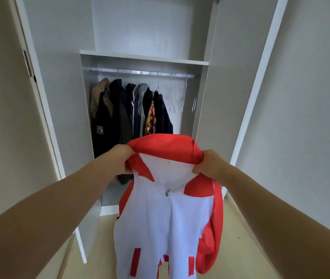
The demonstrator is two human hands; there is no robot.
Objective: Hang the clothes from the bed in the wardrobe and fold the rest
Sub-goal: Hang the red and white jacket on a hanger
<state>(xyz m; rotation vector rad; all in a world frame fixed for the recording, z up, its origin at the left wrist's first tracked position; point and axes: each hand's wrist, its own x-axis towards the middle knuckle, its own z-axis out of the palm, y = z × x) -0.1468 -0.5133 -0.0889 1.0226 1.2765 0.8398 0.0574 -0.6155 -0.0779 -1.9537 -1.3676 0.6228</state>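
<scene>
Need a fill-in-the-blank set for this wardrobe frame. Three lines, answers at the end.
1. The left hand and right hand hold up a jacket that is white and ____.
2. The doors of the wardrobe stand ____.
3. On the rail, the empty hangers hang to the ____ of the hung clothes.
Missing words: red; open; right.

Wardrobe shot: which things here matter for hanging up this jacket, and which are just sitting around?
In the job: red-and-white jacket, left grip and right grip holding its top, empty hangers, rail.
Just there: clothes already hung, shelf, open door.
</scene>
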